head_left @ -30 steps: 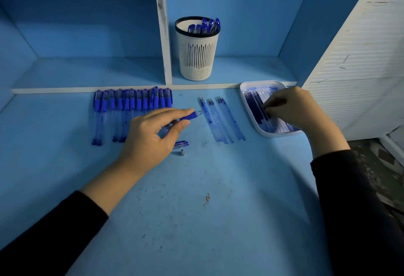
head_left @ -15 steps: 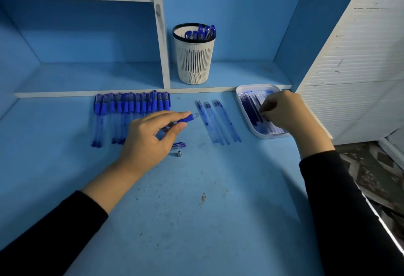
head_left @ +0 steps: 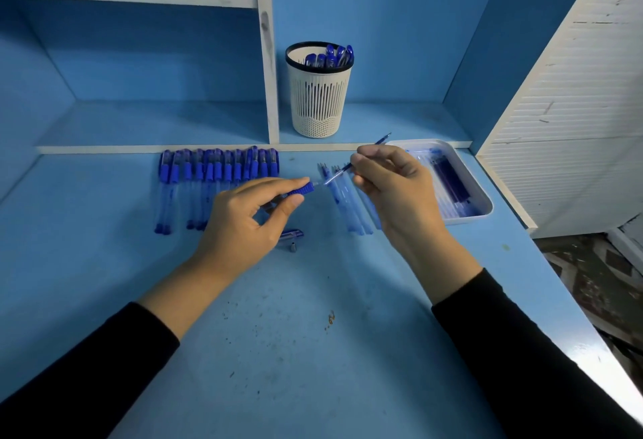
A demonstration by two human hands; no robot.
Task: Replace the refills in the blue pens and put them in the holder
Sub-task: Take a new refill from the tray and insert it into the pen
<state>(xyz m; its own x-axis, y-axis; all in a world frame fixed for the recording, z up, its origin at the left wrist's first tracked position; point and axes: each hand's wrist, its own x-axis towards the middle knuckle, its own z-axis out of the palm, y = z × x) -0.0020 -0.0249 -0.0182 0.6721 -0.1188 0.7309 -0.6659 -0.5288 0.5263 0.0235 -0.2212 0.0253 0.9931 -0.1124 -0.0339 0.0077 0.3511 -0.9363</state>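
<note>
1. A row of capped blue pens lies at the left of the desk.
2. The left hand grips an open pen barrel between thumb and fingers, its mouth pointing right. A loose cap lies just below.
3. The holder stands on the shelf behind, with pens inside.
4. The right hand pinches a refill, its tip close to the barrel's mouth.
5. A white tray of refills sits at the right.
</note>
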